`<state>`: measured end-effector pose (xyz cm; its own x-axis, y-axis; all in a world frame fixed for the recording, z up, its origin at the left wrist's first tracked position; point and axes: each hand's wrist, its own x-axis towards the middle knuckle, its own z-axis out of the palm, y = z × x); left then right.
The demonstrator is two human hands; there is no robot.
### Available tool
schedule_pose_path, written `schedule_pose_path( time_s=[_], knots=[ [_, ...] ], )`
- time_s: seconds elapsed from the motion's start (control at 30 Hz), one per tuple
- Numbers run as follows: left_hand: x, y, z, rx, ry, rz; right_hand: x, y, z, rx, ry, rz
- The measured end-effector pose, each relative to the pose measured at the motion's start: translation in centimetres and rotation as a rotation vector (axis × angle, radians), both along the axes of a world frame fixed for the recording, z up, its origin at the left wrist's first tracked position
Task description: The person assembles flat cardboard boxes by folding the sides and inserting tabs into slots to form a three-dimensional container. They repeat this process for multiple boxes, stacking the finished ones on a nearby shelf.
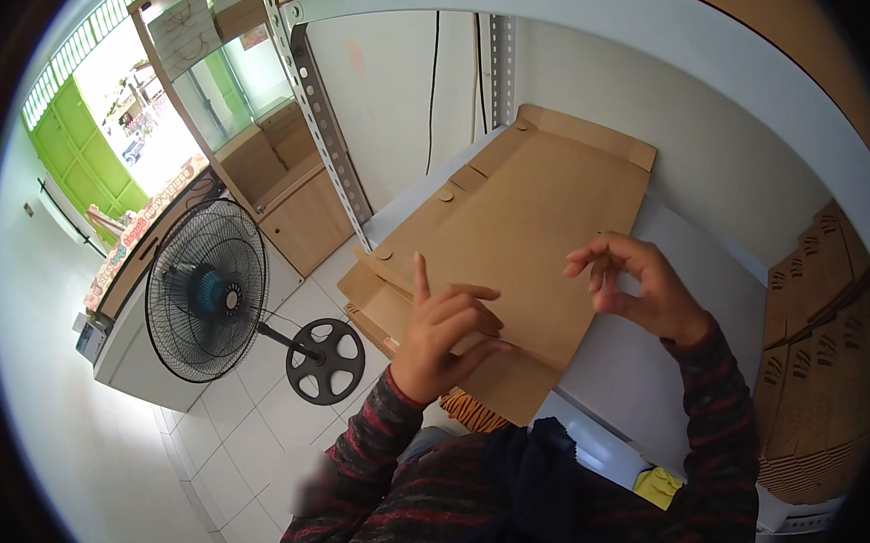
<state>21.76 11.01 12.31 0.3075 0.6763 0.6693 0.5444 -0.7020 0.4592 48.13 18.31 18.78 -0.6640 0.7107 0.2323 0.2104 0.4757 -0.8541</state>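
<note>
A large brown cardboard sheet (pixel 510 220), unfolded with creased flaps and small round tabs along one edge, lies flat on the grey-white shelf (pixel 652 359). My left hand (pixel 449 331) hovers over its near left part, index finger raised and the others half bent, with nothing in it. Above the sheet's right edge, my right hand (pixel 644 287) hangs with loosely curled fingers and the thumb apart, also holding nothing. Both hands seem raised off the cardboard.
A metal shelf post (pixel 324 131) rises at the far left of the cardboard. Stacked brown cartons (pixel 811 333) stand at the right. On the tiled floor to the left is a black standing fan (pixel 213 291). A yellow cloth (pixel 658 487) lies low by my right arm.
</note>
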Motion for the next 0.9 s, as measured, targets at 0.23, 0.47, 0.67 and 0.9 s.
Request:
schedule_pose_path(
  time_s=[0.23, 0.47, 0.67, 0.9],
  knots=[
    [-0.2, 0.0, 1.5, 0.256, -0.248, 0.19, 1.6, 1.2, -0.7, 0.752, -0.344, -0.361],
    [-0.1, -0.2, -1.0, 0.403, -0.39, 0.248, 5.4, 8.6, -5.9, -0.213, 0.15, -0.848],
    [0.3, -0.8, -3.0, 0.469, -0.365, 0.244, 4.2, 11.7, -8.2, -0.492, 0.562, -0.601],
    [0.4, -2.6, -5.2, 0.455, -0.361, 0.384, 7.5, 17.2, -12.2, -0.342, 0.303, -0.584]
  ],
)
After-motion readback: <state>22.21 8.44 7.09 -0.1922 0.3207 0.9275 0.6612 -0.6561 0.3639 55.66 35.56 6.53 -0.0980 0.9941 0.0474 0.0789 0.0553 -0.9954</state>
